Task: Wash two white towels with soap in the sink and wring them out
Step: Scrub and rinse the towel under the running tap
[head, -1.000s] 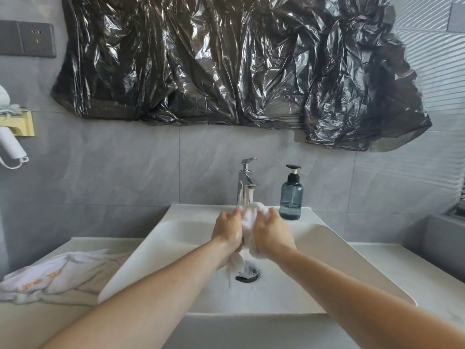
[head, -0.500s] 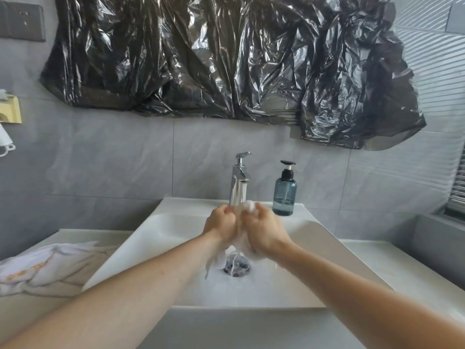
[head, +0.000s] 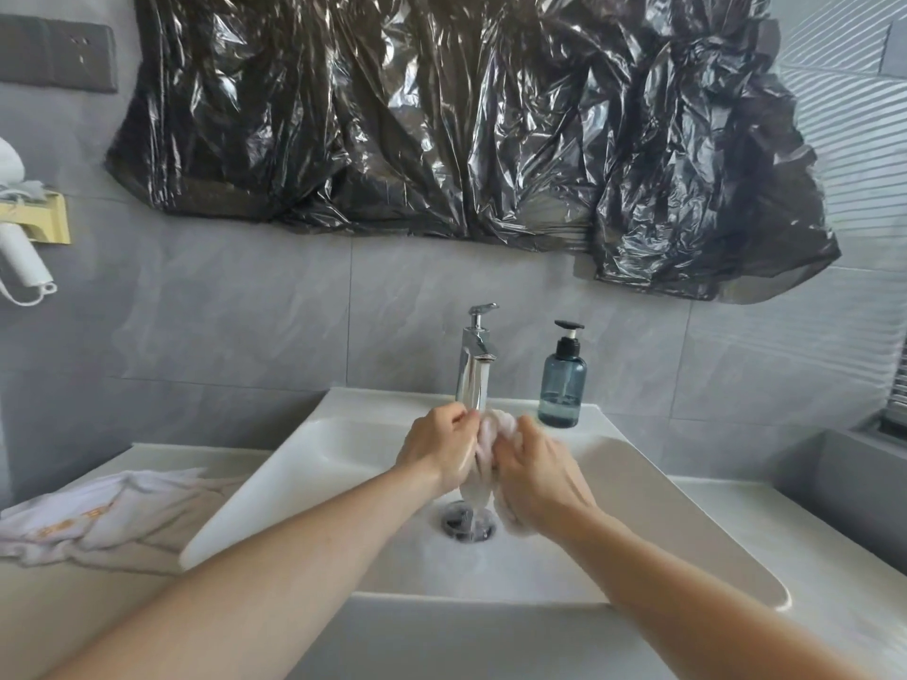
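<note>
a small white towel [head: 493, 431] sits bunched between both hands right over the sink [head: 687, 547], just under the faucet [head: 475, 365], and that spot makes sense: water seems to run down in a thin stream to the drain [head: 466, 521], so the cloth is held where it can catch the flow and drip straight into the basin. the left hand [head: 437, 449] has its fingers curled round the left side of the wad, the right hand [head: 537, 471] has its fingers wrapped round the right side and a tail of cloth hanging below the palm, so both are clamped on the same towel, knuckles close together, a grip that looks made for rubbing or twisting. which of the two it is, hard to call from here. out to the side, the second white towel [head: 98, 527] lies crumpled on the tabletop [head: 810, 557] left of the sink, well apart from the hands, waiting its turn by the look of it. the soap bottle [head: 562, 385] stands upright on the sink's back ledge just right of the faucet, within easy reach of the right hand. the faucet spout sits very near the knuckles, the one thing to bump on a big twist. above, crinkled black plastic [head: 466, 115] covers the wall, and a white hair dryer [head: 19, 252] hangs at far left.
</note>
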`<control>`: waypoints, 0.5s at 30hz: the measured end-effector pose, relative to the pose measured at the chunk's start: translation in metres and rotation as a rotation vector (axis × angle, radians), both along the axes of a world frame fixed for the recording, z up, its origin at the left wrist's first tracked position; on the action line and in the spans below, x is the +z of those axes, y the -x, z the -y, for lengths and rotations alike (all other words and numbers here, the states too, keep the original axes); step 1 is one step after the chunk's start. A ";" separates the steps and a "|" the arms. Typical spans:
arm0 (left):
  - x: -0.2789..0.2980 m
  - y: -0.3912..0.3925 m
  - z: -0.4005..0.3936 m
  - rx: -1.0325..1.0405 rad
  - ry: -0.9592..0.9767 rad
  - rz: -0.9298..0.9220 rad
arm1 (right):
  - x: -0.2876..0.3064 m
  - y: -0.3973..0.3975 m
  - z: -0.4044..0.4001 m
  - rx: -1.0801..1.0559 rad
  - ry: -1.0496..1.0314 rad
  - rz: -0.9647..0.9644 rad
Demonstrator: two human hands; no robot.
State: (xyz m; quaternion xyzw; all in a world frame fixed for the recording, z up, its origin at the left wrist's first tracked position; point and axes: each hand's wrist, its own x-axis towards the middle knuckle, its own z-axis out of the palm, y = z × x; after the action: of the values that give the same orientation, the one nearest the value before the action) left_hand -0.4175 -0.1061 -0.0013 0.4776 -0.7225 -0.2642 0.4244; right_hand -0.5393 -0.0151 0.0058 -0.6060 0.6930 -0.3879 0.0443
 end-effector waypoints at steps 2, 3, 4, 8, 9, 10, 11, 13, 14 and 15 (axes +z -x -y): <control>0.000 -0.007 -0.008 0.038 0.100 0.187 | -0.003 0.002 -0.001 -0.046 -0.048 -0.092; -0.001 -0.010 -0.013 0.056 0.141 0.304 | -0.004 0.003 -0.002 -0.061 -0.082 -0.128; -0.003 -0.014 -0.017 0.066 0.177 0.428 | -0.006 0.005 -0.001 -0.065 -0.113 -0.163; -0.007 -0.022 -0.027 0.016 0.270 0.709 | -0.010 0.014 -0.003 -0.033 -0.256 -0.273; -0.007 -0.024 -0.028 0.019 0.282 0.728 | -0.009 0.016 -0.004 -0.021 -0.281 -0.277; -0.007 -0.026 -0.029 0.031 0.288 0.735 | -0.010 0.017 -0.003 -0.007 -0.291 -0.262; -0.008 -0.028 -0.029 0.043 0.282 0.737 | -0.008 0.016 -0.005 0.008 -0.304 -0.246; -0.011 -0.032 -0.027 0.045 0.194 0.732 | -0.007 0.013 -0.007 0.045 -0.338 -0.227; -0.013 -0.033 -0.026 0.013 0.098 0.709 | -0.009 0.013 -0.006 0.064 -0.361 -0.223; -0.013 -0.032 -0.027 -0.044 -0.019 0.680 | -0.010 0.011 -0.008 0.082 -0.393 -0.221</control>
State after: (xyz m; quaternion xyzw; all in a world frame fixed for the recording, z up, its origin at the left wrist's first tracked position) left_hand -0.3851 -0.0788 -0.0143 0.5267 -0.8303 -0.1057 0.1486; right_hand -0.5505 -0.0076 -0.0040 -0.6524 0.7305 -0.1748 0.1012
